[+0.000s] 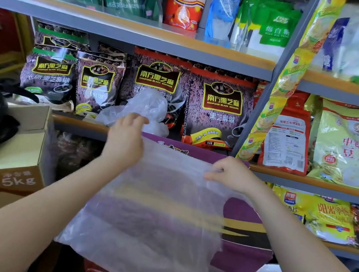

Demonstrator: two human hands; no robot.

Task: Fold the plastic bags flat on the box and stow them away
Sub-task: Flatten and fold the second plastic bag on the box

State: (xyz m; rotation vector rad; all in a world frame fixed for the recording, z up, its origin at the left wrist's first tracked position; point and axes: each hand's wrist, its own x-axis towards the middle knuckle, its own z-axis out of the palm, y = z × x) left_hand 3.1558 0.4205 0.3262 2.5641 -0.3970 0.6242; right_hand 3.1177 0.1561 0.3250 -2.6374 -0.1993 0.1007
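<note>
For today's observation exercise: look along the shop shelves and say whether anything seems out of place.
Yes. A crumpled clear plastic bag lies loose on the shelf, in front of the purple sesame packets. It is no product, just stuffed among goods otherwise standing in rows.

Purple box [247, 247] carrying a translucent plastic bag [149, 213] spread flat across its top. Behind the box, a shelf [77, 121] with black sesame packets [218, 111] and crumpled clear bags [145, 107].
</note>
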